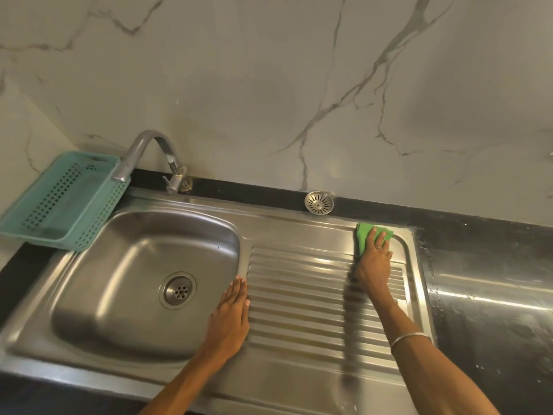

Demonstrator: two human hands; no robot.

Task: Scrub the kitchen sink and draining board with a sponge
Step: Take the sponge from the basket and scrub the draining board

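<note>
Sponge (366, 235) lies flat at the far right corner of the draining board (311, 310), under the right hand (374, 262). Its fingers (371, 238) are spread straight and press it down, probably to rub the steel there; they do not curl round it. Its long axis seems to run along the board's far edge, but much is covered. The left hand (232, 319) rests with straight fingers on the board's left edge, beside the sink (143, 265), likely for support. A strainer (319, 203) lies on the dark surface (484, 235) behind.
</note>
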